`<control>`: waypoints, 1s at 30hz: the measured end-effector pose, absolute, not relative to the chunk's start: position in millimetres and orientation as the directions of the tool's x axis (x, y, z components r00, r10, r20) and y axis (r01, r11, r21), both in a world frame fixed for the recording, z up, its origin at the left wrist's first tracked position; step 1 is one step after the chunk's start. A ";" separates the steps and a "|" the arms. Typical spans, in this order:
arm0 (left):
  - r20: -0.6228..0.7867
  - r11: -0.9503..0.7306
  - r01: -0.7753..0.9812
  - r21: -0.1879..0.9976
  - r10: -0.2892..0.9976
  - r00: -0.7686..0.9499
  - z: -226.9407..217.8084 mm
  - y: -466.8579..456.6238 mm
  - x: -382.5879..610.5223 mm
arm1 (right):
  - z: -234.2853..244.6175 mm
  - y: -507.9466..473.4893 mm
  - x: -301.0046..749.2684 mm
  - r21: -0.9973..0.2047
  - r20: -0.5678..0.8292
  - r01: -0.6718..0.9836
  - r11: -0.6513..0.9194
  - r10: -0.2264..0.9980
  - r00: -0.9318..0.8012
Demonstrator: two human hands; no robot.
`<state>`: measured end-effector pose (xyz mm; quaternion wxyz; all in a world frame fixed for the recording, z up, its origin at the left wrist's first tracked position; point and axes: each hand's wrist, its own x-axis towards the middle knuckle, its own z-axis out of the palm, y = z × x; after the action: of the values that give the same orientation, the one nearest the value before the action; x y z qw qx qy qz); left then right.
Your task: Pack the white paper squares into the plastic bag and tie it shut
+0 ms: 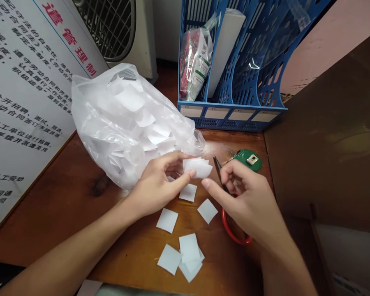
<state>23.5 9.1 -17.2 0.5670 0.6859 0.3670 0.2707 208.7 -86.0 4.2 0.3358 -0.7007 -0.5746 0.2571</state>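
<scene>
My left hand (162, 181) pinches a small stack of white paper squares (197, 167) between thumb and fingers, above the wooden table. To its right is my right hand (246, 193), thumb stretched toward the stack and other fingers partly curled, with a gap between them. Red-handled scissors (234, 235) lie beneath the right hand, which hides their middle. Below the hands, a loose square (167, 220) and several more lie on the table; some overlap (190, 250). Beside the left hand, a clear plastic bag (111, 123) bulges with many white paper pieces.
A green tape measure (249, 159) lies behind my right hand. The blue file rack (231, 105) at the back holds a plastic-wrapped packet (195, 61) and a white box (225, 49). A printed board (27, 94) leans at left, and a brown panel (327, 135) borders the right side.
</scene>
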 end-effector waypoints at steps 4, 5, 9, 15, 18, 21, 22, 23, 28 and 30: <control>-0.003 -0.137 0.245 0.960 0.868 0.497 -16.3 9.5 23.4 | 7.1 -99.2 210.0 -0.539 -0.330 0.832 -0.132 0.942 -0.065; 0.000 -0.145 0.248 0.958 0.864 0.504 -16.9 9.4 23.2 | 5.0 -100.8 206.6 -0.464 -0.325 0.880 -0.100 0.944 -0.064; -0.002 -0.178 0.280 0.943 0.841 0.542 -20.9 8.7 22.1 | -4.3 -101.1 191.8 -0.316 -0.198 0.948 0.033 0.975 -0.100; 0.000 -0.185 0.285 0.941 0.839 0.544 -22.3 9.2 22.7 | 8.9 -98.8 194.0 -0.672 -0.214 0.740 0.003 0.957 -0.198; 0.011 -0.164 0.254 0.953 0.858 0.514 -21.6 8.2 23.6 | 9.2 -91.8 188.5 -0.863 -0.169 0.501 -0.068 0.973 -0.160; 0.021 -0.124 0.194 0.973 0.886 0.462 -21.3 8.1 24.2 | -6.7 -82.0 179.3 -0.838 -0.015 0.546 0.015 0.999 -0.050; 0.022 -0.114 0.180 0.977 0.894 0.448 -21.2 8.4 24.3 | -13.1 -79.3 177.0 -0.788 0.034 0.613 0.055 0.998 -0.046; 0.024 -0.109 0.173 0.979 0.900 0.435 -21.1 8.8 24.3 | -18.9 -77.3 175.2 -0.731 0.068 0.677 0.087 0.996 -0.054; 0.037 -0.114 0.162 0.980 0.910 0.414 -20.6 10.8 24.5 | -28.8 -77.0 172.1 -0.562 0.061 0.823 0.082 0.996 -0.057; 0.045 -0.119 0.157 0.980 0.910 0.412 -20.5 11.2 24.7 | -26.8 -79.1 173.5 -0.572 0.010 0.818 0.060 0.998 -0.066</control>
<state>24.7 11.2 -20.5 0.5246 0.6564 0.4062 0.3590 173.5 -79.1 -26.8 0.2082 -0.6509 -0.6975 0.2156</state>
